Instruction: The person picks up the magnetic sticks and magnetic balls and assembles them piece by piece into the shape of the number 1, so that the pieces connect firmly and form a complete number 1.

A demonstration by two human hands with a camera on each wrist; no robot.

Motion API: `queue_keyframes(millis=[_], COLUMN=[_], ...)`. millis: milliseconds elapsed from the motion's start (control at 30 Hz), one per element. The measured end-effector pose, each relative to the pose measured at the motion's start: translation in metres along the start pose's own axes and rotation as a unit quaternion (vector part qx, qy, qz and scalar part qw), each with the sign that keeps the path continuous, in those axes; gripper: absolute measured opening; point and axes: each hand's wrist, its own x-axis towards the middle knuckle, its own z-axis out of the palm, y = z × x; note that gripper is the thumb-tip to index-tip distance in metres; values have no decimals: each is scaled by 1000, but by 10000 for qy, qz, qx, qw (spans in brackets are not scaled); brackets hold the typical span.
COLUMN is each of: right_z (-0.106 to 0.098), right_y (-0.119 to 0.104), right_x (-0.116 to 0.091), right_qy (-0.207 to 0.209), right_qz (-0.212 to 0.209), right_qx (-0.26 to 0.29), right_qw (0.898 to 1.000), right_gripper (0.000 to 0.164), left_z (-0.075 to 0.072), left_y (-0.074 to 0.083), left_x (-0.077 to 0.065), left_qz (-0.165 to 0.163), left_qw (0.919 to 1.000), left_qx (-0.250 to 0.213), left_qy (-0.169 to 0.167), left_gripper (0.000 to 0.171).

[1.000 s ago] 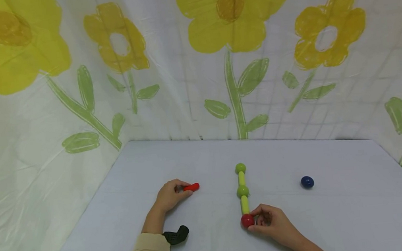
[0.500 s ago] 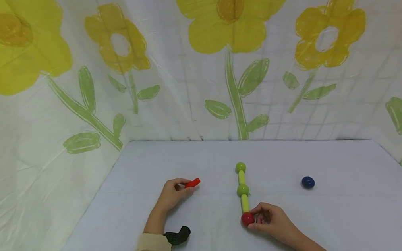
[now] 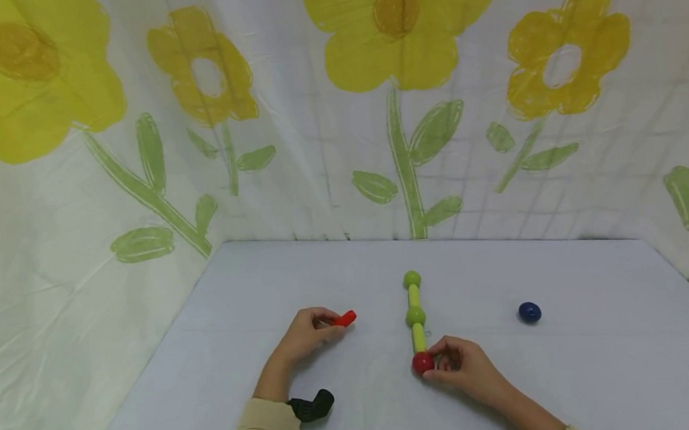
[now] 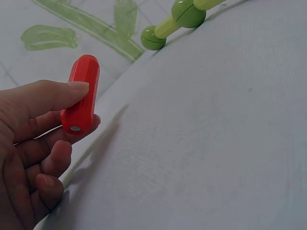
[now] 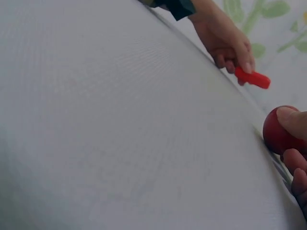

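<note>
My left hand (image 3: 308,334) pinches a red magnetic rod (image 4: 82,96) between thumb and fingers; a small metal disc shows at the rod's lower end in the left wrist view. My right hand (image 3: 467,369) holds a red ball (image 3: 422,363) by its right side. That ball sits at the near end of a straight chain on the table: a yellow-green rod (image 3: 419,338), a green ball (image 3: 415,316), a second yellow-green rod (image 3: 414,295) and a green ball (image 3: 412,279) at the far end. The red rod is left of the chain, apart from it.
A dark blue ball (image 3: 529,312) lies to the right on the white table (image 3: 336,263). Behind the table hangs a white curtain (image 3: 304,177) printed with yellow flowers. A black wrist device (image 3: 313,406) is on the left forearm.
The left hand has moved right with the red rod, closer to the chain. The right hand and the chain with its red ball have shifted slightly away, toward the table's far edge.
</note>
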Motion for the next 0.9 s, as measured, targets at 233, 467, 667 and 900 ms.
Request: queue_keyframes(millis=[233,467,667,900], right_z=[-3,-4,-6,-8], right_y=[1,2,3,4], right_x=[5,10,17,21], right_qy=[-7,5,27,76], right_qz=[-9,6,86,154], right_qx=[46,74,-2,-84], right_qw=[10000,10000,10000,9998], right_gripper=[34,34,35,35], left_z=[4,7,13,32], left_y=[5,10,17,26], left_x=[1,1,1,2], left_qz=[28,-45,-151,-314], left_qw=[9997,9994,9980,9934], left_qx=[-157,-201,-237,-490], left_qy=[-195,-276,-558,-984], left_gripper=[26,34,34,29])
